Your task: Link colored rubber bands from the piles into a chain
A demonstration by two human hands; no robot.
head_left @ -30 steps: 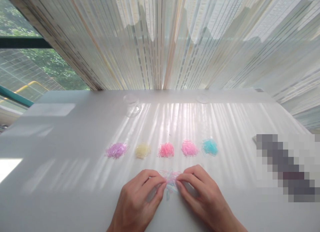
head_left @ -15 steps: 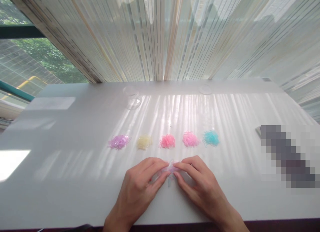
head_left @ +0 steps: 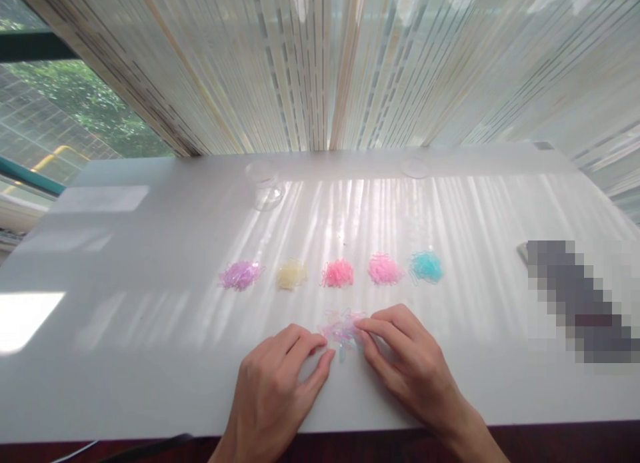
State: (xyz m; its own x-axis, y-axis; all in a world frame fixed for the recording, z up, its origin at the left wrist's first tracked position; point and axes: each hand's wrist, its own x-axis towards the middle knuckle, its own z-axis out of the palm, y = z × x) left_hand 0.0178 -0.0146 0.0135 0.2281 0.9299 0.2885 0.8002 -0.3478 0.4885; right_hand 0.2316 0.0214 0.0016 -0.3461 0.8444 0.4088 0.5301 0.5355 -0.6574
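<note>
A loose pile of small, pale mixed-colour rubber bands [head_left: 342,330] lies on the white table between my hands. At its left edge is my left hand [head_left: 283,383], thumb and index finger apart, with nothing visible between them. My right hand [head_left: 413,363] has its thumb and index finger drawn together on the right side of the pile, pinching at bands there; the exact grip is partly hidden. Beyond my hands, single-colour piles form a row: purple bands [head_left: 241,275], yellow bands [head_left: 291,274], coral bands [head_left: 339,274], pink bands [head_left: 385,269] and turquoise bands [head_left: 427,266].
A clear plastic cup [head_left: 266,188] stands toward the back of the table [head_left: 150,376]. Further right lies a clear round lid [head_left: 415,168]. A blurred dark object [head_left: 575,296] is at the right. Striped curtains [head_left: 320,70] hang along the back edge.
My hands have moved apart, and the left has drawn back toward the lower left. More of the mixed pile now shows between them. The view has tilted slightly.
</note>
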